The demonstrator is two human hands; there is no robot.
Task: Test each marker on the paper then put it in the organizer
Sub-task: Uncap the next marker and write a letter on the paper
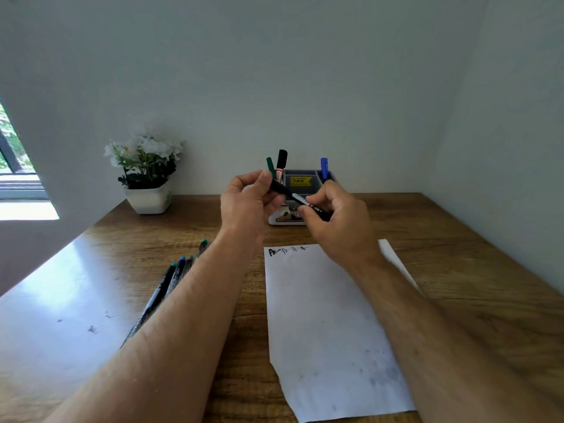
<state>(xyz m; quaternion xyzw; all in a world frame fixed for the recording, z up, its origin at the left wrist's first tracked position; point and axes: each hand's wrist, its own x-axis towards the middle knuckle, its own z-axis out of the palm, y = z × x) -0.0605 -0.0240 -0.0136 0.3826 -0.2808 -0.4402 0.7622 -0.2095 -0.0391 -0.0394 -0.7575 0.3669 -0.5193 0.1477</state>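
Observation:
Both hands hold one black marker in the air in front of the organizer. My left hand pinches its cap end; my right hand grips the barrel. The grey organizer stands at the back of the desk with a green, a black and a blue marker upright in it. The white paper lies below my hands, with short scribbles along its top edge. Several more markers lie on the desk to the left, partly hidden by my left forearm.
A white pot of white flowers stands at the back left of the wooden desk. Walls close in behind and to the right. A window shows at the far left.

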